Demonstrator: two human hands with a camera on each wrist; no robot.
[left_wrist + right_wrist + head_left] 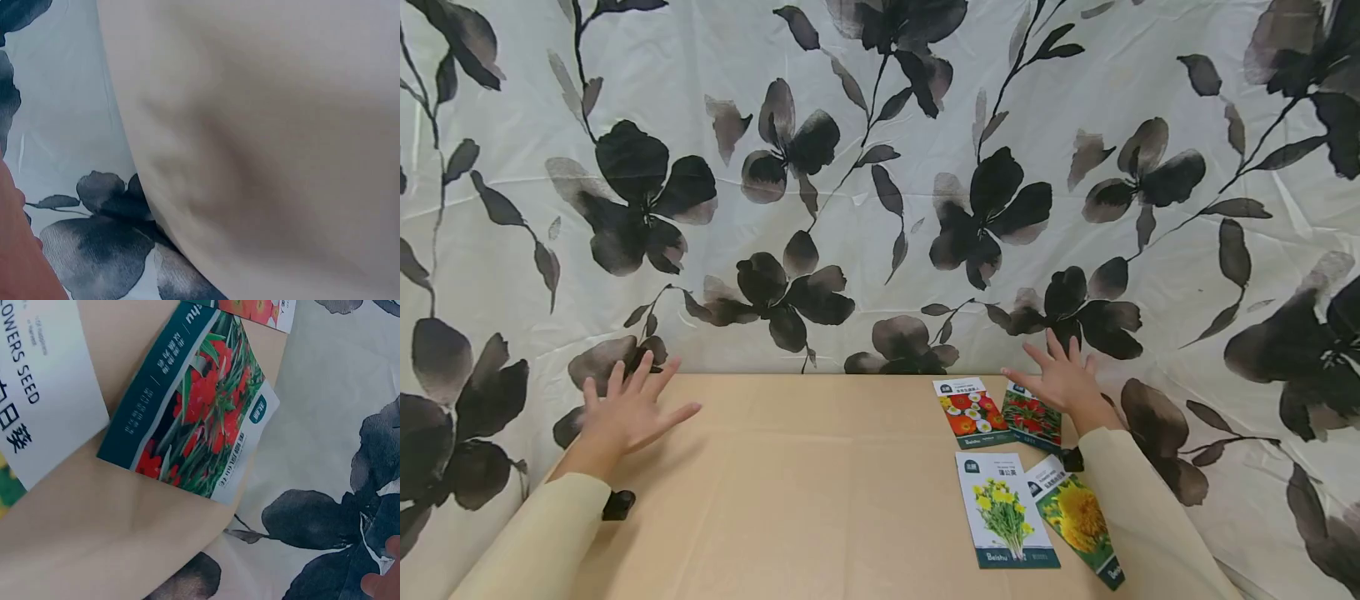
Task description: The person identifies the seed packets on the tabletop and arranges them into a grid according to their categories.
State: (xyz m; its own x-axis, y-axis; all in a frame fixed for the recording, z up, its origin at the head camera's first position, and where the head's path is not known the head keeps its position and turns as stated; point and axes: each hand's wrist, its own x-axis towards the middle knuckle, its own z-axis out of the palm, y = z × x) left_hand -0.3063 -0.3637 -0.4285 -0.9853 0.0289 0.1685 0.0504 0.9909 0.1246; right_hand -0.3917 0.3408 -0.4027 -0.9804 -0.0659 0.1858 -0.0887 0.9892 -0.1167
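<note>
My left hand (630,414) is held with its fingers spread over the left edge of the table, holding nothing; part of it shows at the lower left of the left wrist view. Over the table's far right side, my right hand (1063,385) also has spread fingers and an empty palm. Below it lies a seed packet with red flowers (203,406), partly covered by the hand in the head view. Beside that is a packet with red, orange and white flowers (973,412). Nearer are a packet with yellow stemmed flowers (1003,512) and a tilted sunflower packet (1078,517), partly under the right sleeve.
The light wooden table (790,483) has a rounded edge in the wrist views. A white cloth with dark flowers (880,208) hangs behind it and shows along both sides. A small black strap piece (618,505) sits at the left cuff.
</note>
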